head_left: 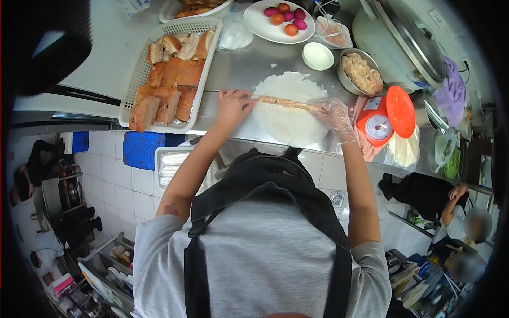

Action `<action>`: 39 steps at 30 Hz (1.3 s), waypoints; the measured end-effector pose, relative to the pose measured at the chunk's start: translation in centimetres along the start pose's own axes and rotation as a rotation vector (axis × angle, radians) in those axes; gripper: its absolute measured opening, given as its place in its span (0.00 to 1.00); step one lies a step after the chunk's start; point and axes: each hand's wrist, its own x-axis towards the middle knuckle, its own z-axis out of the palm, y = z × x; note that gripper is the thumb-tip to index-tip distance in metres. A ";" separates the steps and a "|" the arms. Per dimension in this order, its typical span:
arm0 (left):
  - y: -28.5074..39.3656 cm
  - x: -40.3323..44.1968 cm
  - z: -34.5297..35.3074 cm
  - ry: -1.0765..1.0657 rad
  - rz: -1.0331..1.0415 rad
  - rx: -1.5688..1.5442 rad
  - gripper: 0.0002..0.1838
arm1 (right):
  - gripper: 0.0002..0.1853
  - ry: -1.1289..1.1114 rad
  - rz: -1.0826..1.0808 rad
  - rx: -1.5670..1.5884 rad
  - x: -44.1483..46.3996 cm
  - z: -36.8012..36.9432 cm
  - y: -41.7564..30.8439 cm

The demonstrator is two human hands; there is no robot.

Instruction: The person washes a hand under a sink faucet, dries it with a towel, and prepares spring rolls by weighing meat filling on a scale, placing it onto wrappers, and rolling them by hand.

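A round, thin white wrapper sheet (289, 126) lies flat on the steel counter, its far edge ragged. Across it runs a narrow strip of minced meat filling (286, 102). At the strip's left end, my bare left hand (234, 108) has its fingers bent, the fingertips closed against the filling. My right hand (335, 117), in a clear plastic glove, closes its fingers on the right end of the strip. Behind the right hand stands a metal bowl of minced meat filling (361, 73). An orange kitchen scale (375, 123) stands to its right.
At left stands a white basket (203, 79) of roasted pork slabs (172, 72). Behind the sheet are a small white bowl (318, 56) and a plate (260, 33) of red and purple vegetables. A large lidded pot (392, 42) fills the back right; other people are farther off.
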 end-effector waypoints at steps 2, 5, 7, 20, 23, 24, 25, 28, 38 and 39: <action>0.3 -0.1 -0.5 -0.023 -0.001 0.015 0.10 | 0.20 0.006 0.077 0.056 -0.8 -0.4 0.5; 1.8 -0.2 -1.8 -0.058 0.044 -0.001 0.17 | 0.21 0.052 0.080 0.097 -1.4 -0.5 1.6; 4.4 -0.7 -2.6 -0.079 0.147 -0.059 0.20 | 0.21 0.097 0.062 0.067 -2.1 -0.3 2.4; 6.9 0.5 2.0 -0.320 0.483 -0.127 0.30 | 0.27 0.300 -0.059 0.146 -5.4 -1.9 1.3; 5.9 0.1 3.4 -0.338 0.416 -0.143 0.29 | 0.31 0.205 -0.217 0.045 -7.9 -0.8 -1.2; 5.8 0.3 3.6 -0.322 0.381 -0.125 0.27 | 0.32 0.184 -0.189 0.044 -8.3 -0.6 -2.0; 5.6 0.4 3.8 -0.307 0.348 -0.107 0.26 | 0.32 0.164 -0.161 0.044 -8.7 -0.5 -2.8; 6.1 1.5 2.4 -0.174 0.462 -0.089 0.21 | 0.33 0.143 -0.119 0.034 -9.0 0.2 -3.1; 8.1 2.1 2.6 -0.232 0.356 -0.181 0.20 | 0.13 0.248 -0.078 0.041 -7.7 2.8 0.2; 8.4 1.8 2.8 -0.254 0.358 -0.189 0.20 | 0.13 0.274 -0.092 0.070 -7.5 3.0 0.2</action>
